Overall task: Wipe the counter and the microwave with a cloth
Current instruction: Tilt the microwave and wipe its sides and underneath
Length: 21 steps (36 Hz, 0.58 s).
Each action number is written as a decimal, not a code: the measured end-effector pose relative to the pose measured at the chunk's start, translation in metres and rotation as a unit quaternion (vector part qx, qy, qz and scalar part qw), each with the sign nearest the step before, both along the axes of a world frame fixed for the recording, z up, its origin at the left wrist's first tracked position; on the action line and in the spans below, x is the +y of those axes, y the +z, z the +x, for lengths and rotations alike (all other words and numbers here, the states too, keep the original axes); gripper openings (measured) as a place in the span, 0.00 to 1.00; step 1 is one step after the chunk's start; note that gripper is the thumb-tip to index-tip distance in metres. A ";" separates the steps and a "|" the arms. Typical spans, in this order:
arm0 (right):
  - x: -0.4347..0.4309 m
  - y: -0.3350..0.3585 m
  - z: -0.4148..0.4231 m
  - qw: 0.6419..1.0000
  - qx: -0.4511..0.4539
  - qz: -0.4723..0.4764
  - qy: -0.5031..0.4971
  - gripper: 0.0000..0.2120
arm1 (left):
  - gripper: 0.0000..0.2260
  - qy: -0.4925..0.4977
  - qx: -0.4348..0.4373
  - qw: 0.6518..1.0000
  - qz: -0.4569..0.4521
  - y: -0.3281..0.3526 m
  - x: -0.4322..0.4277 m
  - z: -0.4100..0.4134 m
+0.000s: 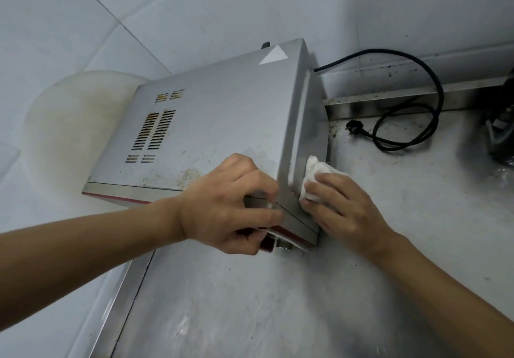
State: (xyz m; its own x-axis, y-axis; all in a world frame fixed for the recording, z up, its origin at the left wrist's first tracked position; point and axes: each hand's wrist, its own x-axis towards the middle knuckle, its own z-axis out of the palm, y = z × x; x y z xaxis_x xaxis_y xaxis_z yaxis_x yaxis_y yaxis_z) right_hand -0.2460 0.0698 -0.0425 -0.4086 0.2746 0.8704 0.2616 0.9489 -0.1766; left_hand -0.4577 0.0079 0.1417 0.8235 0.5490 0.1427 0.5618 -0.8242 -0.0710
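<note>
A silver microwave with red front trim stands on a steel counter, its top stained and vented. My left hand grips the microwave's near front corner, fingers curled over the top edge. My right hand presses a crumpled white cloth flat against the microwave's right side wall, low down near the front. The cloth is partly hidden under my fingers.
A black power cord with its plug lies coiled on the counter behind the microwave, by the grimy steel backsplash. A dark object stands at the far right. A round whitish board leans left of the microwave.
</note>
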 end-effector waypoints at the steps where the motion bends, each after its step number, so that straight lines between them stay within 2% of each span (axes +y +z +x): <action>1: 0.001 -0.009 0.001 1.000 -0.011 -0.012 0.002 0.02 | 0.10 0.000 -0.001 1.000 0.000 0.000 0.000 0.000; 4: 0.007 -0.024 0.005 0.998 -0.045 -0.042 0.013 0.02 | 0.10 -0.002 -0.001 1.000 0.002 0.000 0.001 0.000; 6: 0.012 -0.020 0.008 0.996 -0.037 -0.074 0.021 0.04 | 0.10 -0.002 -0.003 1.000 0.003 -0.001 0.001 0.000; 9: 0.018 0.008 0.003 0.990 0.041 -0.133 0.023 0.05 | 0.09 -0.002 -0.005 1.000 0.003 -0.002 0.001 0.000; 12: 0.015 0.039 -0.013 0.981 0.129 -0.146 0.006 0.02 | 0.09 -0.002 -0.007 1.000 0.005 -0.001 0.001 0.001; 15: 0.006 0.035 -0.025 0.967 0.181 -0.177 -0.002 0.03 | 0.10 -0.002 -0.008 1.000 0.006 -0.001 0.000 0.000; 21: 0.005 -0.028 -0.015 0.944 0.098 -0.314 -0.012 0.04 | 0.11 0.000 -0.005 1.000 0.000 0.000 0.000 0.001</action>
State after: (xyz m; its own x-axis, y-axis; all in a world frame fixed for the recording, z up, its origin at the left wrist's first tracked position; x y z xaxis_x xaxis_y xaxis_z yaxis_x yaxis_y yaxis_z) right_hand -0.2610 0.0751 -0.0702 -0.2433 0.7684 0.5919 0.1852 0.6358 -0.7493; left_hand -0.4569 0.0082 0.1422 0.8218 0.5494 0.1510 0.5630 -0.8238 -0.0663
